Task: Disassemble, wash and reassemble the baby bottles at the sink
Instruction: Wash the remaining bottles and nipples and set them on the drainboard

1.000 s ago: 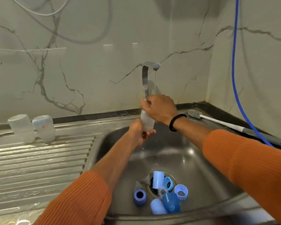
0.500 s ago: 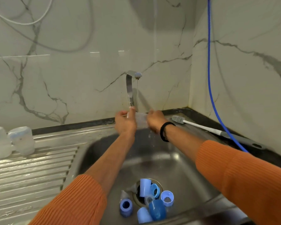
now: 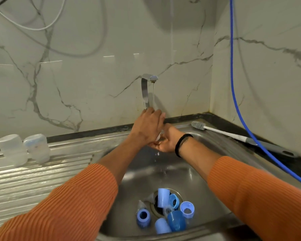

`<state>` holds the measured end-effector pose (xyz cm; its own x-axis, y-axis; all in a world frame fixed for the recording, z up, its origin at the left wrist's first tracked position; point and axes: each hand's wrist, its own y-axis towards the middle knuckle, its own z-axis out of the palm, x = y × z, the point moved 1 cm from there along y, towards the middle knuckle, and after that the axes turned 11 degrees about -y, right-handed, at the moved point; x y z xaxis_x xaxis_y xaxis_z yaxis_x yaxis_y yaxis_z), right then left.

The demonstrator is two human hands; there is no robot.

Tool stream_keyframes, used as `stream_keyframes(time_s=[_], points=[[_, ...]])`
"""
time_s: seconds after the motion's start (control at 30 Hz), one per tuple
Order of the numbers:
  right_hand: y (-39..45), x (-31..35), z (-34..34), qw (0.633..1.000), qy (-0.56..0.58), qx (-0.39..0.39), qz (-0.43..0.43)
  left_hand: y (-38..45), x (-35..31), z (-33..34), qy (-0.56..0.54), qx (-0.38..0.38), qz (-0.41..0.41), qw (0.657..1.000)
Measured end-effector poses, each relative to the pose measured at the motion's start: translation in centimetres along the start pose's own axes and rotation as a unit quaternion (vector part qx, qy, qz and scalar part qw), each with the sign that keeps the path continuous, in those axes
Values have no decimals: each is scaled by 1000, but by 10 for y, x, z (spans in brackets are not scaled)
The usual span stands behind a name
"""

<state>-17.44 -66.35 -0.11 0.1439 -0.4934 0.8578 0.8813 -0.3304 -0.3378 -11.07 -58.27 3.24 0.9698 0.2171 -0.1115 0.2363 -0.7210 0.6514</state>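
Under the running tap point(image 3: 146, 91), both my hands hold a clear baby bottle point(image 3: 158, 137); only a pale sliver of it shows between them. My left hand point(image 3: 147, 126) wraps over it from above. My right hand point(image 3: 167, 140) cups its lower end, palm up, and water drips from there into the steel sink point(image 3: 207, 146). Several blue caps and rings point(image 3: 165, 211) and clear teats lie around the drain.
Two clear bottles point(image 3: 23, 148) stand upside down at the back of the ribbed drainboard point(image 3: 33, 181) on the left. A bottle brush point(image 3: 198, 125) with a white handle lies on the sink's right rim. A blue hose point(image 3: 233, 84) hangs down the right wall.
The bottle went from sideways between my hands to held with my left hand on top and my right underneath. My view has shifted left and down a little.
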Motion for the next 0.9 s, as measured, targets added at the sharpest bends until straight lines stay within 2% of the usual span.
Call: stream_keyframes(time_s=[0.07, 0.13, 0.2, 0.3, 0.37, 0.43, 0.5, 0.57, 0.67, 0.77, 0.83, 0.9], points=[[0, -1, 3, 1000, -18, 3, -3, -10, 3, -3, -77, -5, -87, 993], [-1, -1, 4, 997, -58, -37, -34, -20, 5, -4, -191, -5, -226, 955], [-2, -1, 7, 984, -120, -95, -94, -35, 6, -5, -280, 47, -343, 895], [-10, 0, 9, 937, -230, -167, -203, -56, 2, -6, -472, 101, -430, 763], [-17, 2, 7, 901, -284, -185, -270, -64, -2, -10, -498, 119, -444, 735], [-25, 4, 5, 843, -374, -201, -330, -67, -3, -14, -471, 119, -452, 748], [-34, 5, 5, 781, -438, -233, -380, -72, -5, -18, -438, 108, -438, 778], [-42, 6, 6, 751, -444, -263, -412, -81, -7, -23, -398, 104, -416, 811], [-49, 8, 8, 734, -448, -289, -420, -98, -12, -33, -325, 104, -388, 856], [-56, 9, 6, 730, -439, -303, -428, -111, -16, -40, -288, 96, -373, 877], [-58, -2, 0, 721, -539, -265, -346, -120, -19, -43, -275, 101, -371, 881], [-58, -22, -8, 728, -600, -217, -251, -129, -21, -45, -256, 111, -363, 889]])
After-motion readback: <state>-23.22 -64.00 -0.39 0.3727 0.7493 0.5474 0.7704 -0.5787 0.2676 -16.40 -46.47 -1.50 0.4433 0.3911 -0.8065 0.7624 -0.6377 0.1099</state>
